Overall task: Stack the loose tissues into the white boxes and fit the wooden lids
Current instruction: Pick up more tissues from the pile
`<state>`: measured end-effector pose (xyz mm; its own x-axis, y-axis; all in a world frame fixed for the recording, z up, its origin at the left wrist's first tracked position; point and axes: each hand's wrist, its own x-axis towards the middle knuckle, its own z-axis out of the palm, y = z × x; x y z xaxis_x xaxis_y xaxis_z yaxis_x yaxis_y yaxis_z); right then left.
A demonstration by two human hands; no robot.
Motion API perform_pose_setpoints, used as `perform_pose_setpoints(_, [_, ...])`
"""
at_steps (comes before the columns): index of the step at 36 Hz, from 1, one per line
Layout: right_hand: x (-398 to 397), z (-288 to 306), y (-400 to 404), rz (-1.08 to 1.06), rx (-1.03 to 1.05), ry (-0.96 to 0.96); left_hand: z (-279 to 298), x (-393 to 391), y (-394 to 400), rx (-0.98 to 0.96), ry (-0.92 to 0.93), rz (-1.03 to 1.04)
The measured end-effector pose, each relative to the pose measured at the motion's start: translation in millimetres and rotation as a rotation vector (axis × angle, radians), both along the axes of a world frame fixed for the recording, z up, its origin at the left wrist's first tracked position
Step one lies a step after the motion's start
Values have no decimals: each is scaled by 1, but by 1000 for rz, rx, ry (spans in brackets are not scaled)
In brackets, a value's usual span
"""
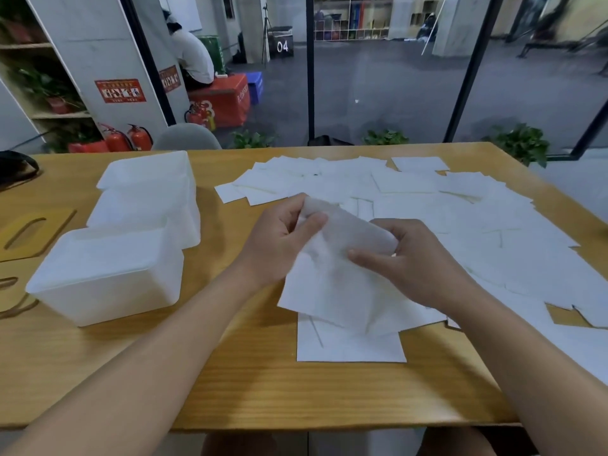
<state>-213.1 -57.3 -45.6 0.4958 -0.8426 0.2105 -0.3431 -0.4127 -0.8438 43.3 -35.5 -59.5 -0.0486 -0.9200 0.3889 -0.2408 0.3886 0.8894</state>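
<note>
Both hands hold one white tissue (pixel 332 278) above the table's middle. My left hand (pixel 283 238) pinches its upper left end between thumb and fingers. My right hand (pixel 408 258) grips its upper right end, fingers curled over it. The tissue hangs down and its lower edge lies on another flat tissue (pixel 348 347). Several loose tissues (pixel 427 205) cover the right half of the table. Three white boxes stand at the left: a near one (pixel 105 274), a middle one (pixel 144 209) and a far one (pixel 148 169). Wooden lids (pixel 33 232) with slots lie at the far left.
The wooden table (pixel 230 390) has bare wood along its front edge. A dark bag (pixel 13 166) sits at the far left corner. A grey chair back (pixel 187 136) and potted plants (pixel 519 143) stand behind the table. A person sits far back beyond the glass.
</note>
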Motion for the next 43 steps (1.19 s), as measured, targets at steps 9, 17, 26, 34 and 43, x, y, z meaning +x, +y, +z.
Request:
perform_pose_setpoints(9, [14,0,-56,-126,-4,-117,-13,1,-32,115,218,-15])
perform_pose_setpoints(17, [-10,-26,-68,141,109,-149,-29,21,-35,182,88,-87])
perform_pose_setpoints(26, [-11,-18,-69,25,492,-368,-30,23,-29,316,67,-30])
perform_pose_setpoints(34, [-7,-21,-61,132,330,-206,-20,28,-20,353,276,-164])
perform_pose_setpoints(43, [6,-28,-46,68,-29,122,-36,32,-39,128,-414,283])
